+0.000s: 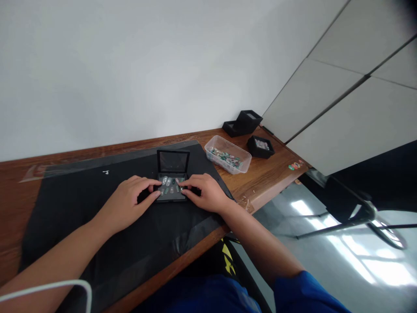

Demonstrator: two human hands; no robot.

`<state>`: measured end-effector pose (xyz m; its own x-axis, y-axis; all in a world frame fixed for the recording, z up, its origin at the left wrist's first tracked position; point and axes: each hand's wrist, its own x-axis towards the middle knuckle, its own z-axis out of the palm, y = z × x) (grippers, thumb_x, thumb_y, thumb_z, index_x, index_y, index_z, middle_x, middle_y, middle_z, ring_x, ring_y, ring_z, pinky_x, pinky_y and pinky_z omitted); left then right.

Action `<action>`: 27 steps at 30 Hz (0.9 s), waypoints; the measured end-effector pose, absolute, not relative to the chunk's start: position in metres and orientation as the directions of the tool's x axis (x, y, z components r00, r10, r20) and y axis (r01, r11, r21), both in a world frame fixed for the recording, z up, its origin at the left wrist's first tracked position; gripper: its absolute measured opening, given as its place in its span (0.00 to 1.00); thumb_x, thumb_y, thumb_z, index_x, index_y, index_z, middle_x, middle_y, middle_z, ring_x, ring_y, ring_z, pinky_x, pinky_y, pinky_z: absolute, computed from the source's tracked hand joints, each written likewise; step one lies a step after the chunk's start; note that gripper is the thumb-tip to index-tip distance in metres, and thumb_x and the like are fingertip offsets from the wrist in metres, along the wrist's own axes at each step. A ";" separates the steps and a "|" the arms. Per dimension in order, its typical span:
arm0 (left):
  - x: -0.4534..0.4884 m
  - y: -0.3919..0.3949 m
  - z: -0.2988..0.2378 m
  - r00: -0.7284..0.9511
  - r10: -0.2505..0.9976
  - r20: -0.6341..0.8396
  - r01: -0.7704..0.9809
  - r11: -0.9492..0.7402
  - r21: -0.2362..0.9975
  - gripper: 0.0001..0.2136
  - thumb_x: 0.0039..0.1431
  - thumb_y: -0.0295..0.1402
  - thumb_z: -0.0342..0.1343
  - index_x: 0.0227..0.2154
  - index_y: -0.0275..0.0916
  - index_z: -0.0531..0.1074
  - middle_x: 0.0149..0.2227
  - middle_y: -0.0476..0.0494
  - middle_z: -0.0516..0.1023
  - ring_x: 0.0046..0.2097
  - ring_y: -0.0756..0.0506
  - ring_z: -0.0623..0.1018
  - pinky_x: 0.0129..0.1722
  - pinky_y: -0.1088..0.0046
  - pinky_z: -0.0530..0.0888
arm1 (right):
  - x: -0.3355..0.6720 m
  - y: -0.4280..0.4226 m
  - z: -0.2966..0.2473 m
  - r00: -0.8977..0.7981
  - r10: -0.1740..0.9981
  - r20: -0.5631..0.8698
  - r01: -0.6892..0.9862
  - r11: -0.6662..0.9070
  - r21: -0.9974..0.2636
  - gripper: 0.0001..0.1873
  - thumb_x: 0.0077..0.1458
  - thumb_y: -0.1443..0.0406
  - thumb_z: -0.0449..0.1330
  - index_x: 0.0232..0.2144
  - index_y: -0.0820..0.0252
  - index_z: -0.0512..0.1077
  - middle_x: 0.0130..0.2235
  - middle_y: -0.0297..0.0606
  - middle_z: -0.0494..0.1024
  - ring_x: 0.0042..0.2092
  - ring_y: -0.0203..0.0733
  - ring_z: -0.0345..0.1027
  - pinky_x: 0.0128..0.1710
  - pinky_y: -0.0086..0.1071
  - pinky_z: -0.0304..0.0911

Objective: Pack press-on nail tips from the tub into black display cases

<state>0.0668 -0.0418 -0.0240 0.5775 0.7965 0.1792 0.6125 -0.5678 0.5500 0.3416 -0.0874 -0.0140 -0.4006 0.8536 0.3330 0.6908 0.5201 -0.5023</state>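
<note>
A small black case lies with its lid raised, the hinge on the far side. Inside it, several press-on nails, clear, greenish and pink-tinted, are laid out in rows. My left hand holds the case at its left edge, index finger above and thumb below, over the outermost nails. At the opposite edge, my right hand grips the case in the same way, its index finger and thumb over the nails there. The fingertips partly hide the nails at both sides.
A clear plastic tub of loose nails stands to the right of the black mat. Behind it are stacked black boxes and another box with nails inside. Small coloured pieces lie near the table's right end. A white cable crosses the lower left.
</note>
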 end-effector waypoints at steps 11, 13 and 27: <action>0.065 -0.041 -0.026 0.595 0.780 0.194 0.603 -0.592 0.534 0.19 0.68 0.49 0.51 0.50 0.45 0.78 0.39 0.44 0.80 0.44 0.39 0.76 0.49 0.60 0.71 | 0.340 -0.086 -0.014 -0.377 0.872 0.313 0.677 0.490 -0.550 0.10 0.62 0.64 0.65 0.46 0.56 0.80 0.34 0.34 0.81 0.35 0.36 0.73 0.39 0.30 0.58; 0.065 -0.041 -0.025 0.596 0.778 0.198 0.600 -0.595 0.534 0.19 0.68 0.50 0.52 0.49 0.45 0.78 0.38 0.44 0.80 0.44 0.39 0.76 0.49 0.60 0.71 | 0.339 -0.086 -0.014 -0.374 0.875 0.308 0.687 0.485 -0.541 0.11 0.61 0.64 0.65 0.46 0.56 0.80 0.34 0.34 0.81 0.35 0.36 0.73 0.39 0.31 0.57; 0.067 -0.042 -0.023 0.598 0.778 0.195 0.602 -0.596 0.531 0.18 0.67 0.50 0.52 0.48 0.47 0.80 0.42 0.43 0.82 0.46 0.38 0.77 0.45 0.61 0.73 | 0.339 -0.086 -0.014 -0.370 0.883 0.290 0.687 0.470 -0.554 0.11 0.62 0.63 0.64 0.46 0.56 0.81 0.33 0.34 0.81 0.35 0.36 0.74 0.40 0.31 0.58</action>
